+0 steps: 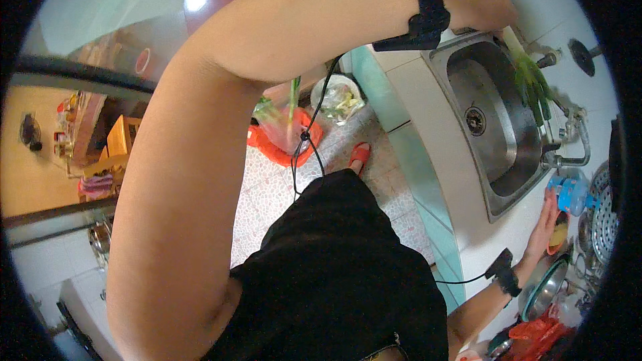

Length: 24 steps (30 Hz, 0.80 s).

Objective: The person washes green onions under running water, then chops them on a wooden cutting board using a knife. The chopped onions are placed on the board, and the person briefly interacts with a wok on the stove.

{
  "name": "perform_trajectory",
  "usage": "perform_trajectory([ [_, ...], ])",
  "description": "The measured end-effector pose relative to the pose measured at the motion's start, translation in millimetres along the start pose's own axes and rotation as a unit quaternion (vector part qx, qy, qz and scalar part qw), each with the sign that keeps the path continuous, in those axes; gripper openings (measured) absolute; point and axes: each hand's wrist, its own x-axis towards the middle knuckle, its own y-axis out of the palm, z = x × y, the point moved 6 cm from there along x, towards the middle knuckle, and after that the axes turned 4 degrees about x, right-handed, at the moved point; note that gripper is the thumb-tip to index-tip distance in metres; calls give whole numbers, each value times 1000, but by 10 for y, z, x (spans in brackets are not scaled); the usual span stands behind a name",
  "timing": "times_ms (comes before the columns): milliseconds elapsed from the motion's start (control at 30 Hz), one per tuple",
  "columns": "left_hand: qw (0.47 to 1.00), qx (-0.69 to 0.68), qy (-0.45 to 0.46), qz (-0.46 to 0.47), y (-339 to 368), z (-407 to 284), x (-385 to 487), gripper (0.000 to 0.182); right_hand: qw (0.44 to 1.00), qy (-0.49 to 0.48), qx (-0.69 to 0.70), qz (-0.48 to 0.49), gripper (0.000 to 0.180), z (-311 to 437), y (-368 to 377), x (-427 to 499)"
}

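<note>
My left hand [481, 0] is curled at the far corner of the steel sink [481, 95], its fingers turned under and hidden. The white end of a bunch of green onions [530, 77] meets the edge of this hand; whether it is gripped I cannot tell. Their green leaves trail along the sink's back rim. My right hand [544, 220] rests by the near end of the sink, fingers stretched out. Its fingertips reach a blue plastic bottle [569, 194], and an orange bowl [557, 235] sits just behind it.
A faucet [574, 160] rises behind the sink. Metal bowls [544, 288], a perforated steel strainer [604, 225] and a red plastic bag [539, 333] crowd the counter. On the floor are a red bag with vegetables [281, 145] and a white bucket [317, 93]. A black cable [321, 110] dangles.
</note>
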Motion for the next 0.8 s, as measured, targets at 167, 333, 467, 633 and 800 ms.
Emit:
perform_trajectory([
  [167,991,101,-54,63,-272,53,-42,17,991,12,-124,48,48,-183,-86,84],
  [333,995,-1,-71,70,-556,135,-91,22,995,-13,-91,42,49,-275,-85,135],
  [467,984,-8,-101,144,-511,109,-74,22,973,-12,-213,82,47,-258,-15,82],
  [633,980,40,-70,183,-340,-57,-16,27,998,-53,-13,-7,43,122,-71,-71],
  [800,980,45,-56,186,-200,-178,52,20,999,11,-30,7,41,125,25,-446],
])
